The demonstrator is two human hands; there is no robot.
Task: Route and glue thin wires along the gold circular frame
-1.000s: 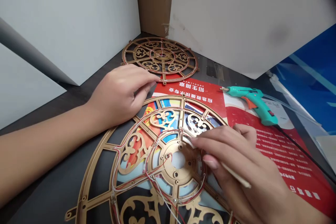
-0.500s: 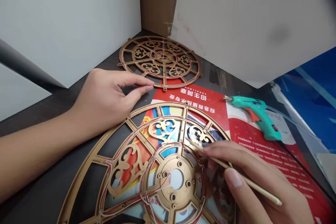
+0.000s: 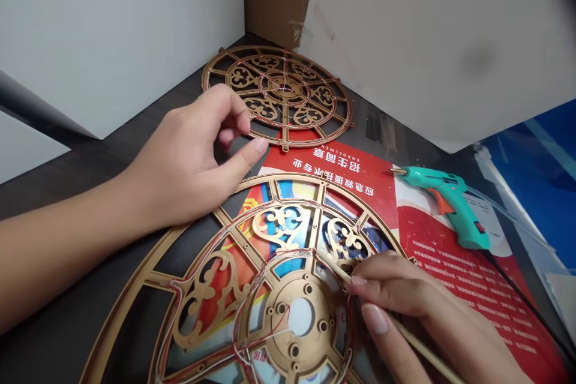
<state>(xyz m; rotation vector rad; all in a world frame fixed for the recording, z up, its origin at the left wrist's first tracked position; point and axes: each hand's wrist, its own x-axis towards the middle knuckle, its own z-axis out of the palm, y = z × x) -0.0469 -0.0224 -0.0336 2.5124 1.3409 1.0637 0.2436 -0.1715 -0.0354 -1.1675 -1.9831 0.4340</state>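
Note:
A gold-coloured round openwork frame (image 3: 246, 246), with red and white wires laid along its rings and spokes, lies in front of me. In my right hand (image 3: 405, 306) is a pale thin wooden stick (image 3: 330, 266), held between thumb and fingers. Its tip touches or nearly touches the wires on the inner ring, by the upper spoke. My left hand (image 3: 198, 156) rests over the far left rim of that frame, thumb and curled index finger apart, nothing visible between them. The other fingers are partly hidden behind it.
A second gold frame with wires (image 3: 285, 126) lies farther back. To the right, a teal glue gun (image 3: 450, 192) with a black cord rests on red and white printed paper (image 3: 459, 264). White panels (image 3: 121, 30) stand behind, and blue material (image 3: 535, 156) shows at far right.
My left thumb and index finger have parted from a pinch, the index curling up. The stick's tip has moved down onto the inner ring's wires. The view has shifted slightly.

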